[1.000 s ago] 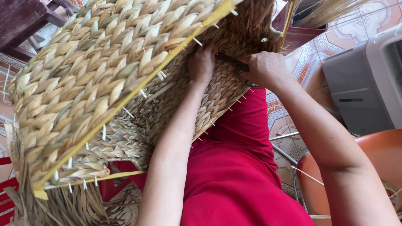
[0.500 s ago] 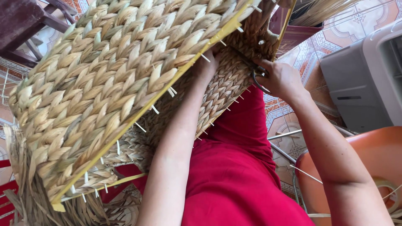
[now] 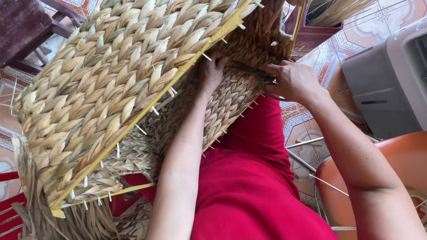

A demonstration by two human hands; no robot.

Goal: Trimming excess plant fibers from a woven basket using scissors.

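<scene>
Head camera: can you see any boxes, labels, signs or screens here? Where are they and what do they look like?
No labels, signs or screens show.
Grey boxy plastic casing: far right on the tiled floor, rounded corners, dark slot on its side.
Dark red box: top, behind the woven basket, holding pale straw.

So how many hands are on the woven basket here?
2. The left hand presses on the basket by its yellow frame; the right hand grips dark scissors against the weave. No other hands show.
</scene>
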